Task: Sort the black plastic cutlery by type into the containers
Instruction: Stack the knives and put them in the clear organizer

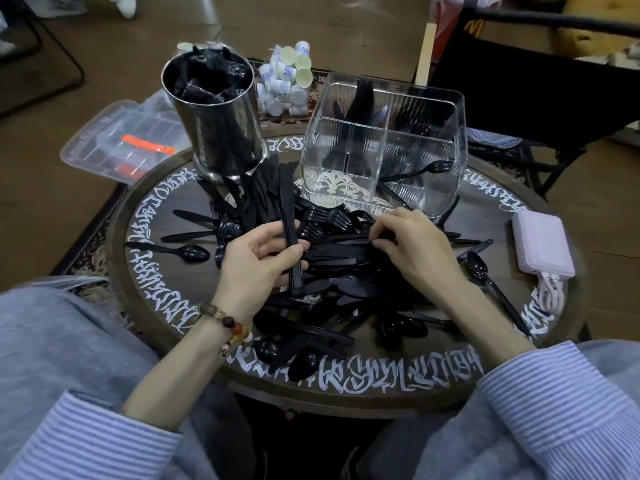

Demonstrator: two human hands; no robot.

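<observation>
While most of the black cutlery still lies loose, I judge the sorting barely begun. From my remote seat I start with the round table (145, 237), dark wood ringed with white script, which carries everything. On its far right stands the clear divided container (381, 147); only a few black pieces lean in its rear compartments, one spoon lies in the right front section, and the front left one looks bare. Far left is the steel canister (221, 123), stuffed with black, plastic-wrapped items I cannot identify. Between them and me sprawls the cutlery pile (332, 261): forks, knives and spoons tangled together, with stray spoons near both rims. My left hand (263, 258) has its fingers curled round a small bundle of knives (290, 233), lifted just above the heap. My right hand (412, 247) has its fingertips bent down into the pile, pinching at a handle there; what type, I cannot tell. Nearly everything remains to sort.
</observation>
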